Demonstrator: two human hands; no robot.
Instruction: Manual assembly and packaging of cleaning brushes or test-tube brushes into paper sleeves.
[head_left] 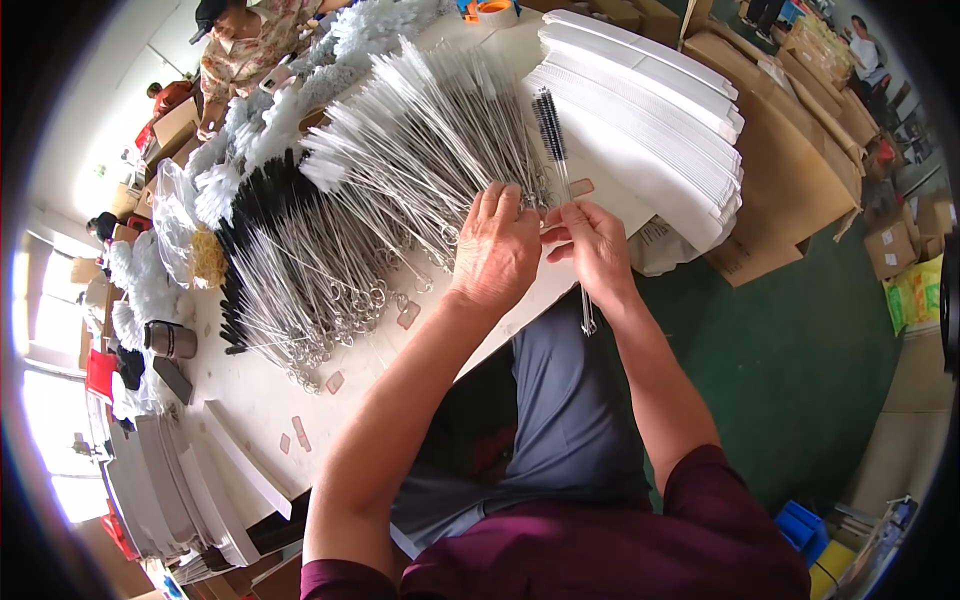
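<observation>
One pale table [260, 408] bears it all: a broad heap of white brushes [440, 115], a stack of white card [640, 125] at the right and a lower heap of black brushes [285, 255] at the left. Judging by those heaps, plenty is left to do, and only one small lot seems in hand; I cannot pick out any finished ones. The left hand [497, 245] is curled, its back upward, so whether it grips anything I can't tell. The right hand [594, 248] has thumb and forefinger pinched on a small bunch of brushes [551, 130] (black heads up, loops hanging past the table edge). Smallest are the clear tags [408, 316], lying loose near the wire loops.
</observation>
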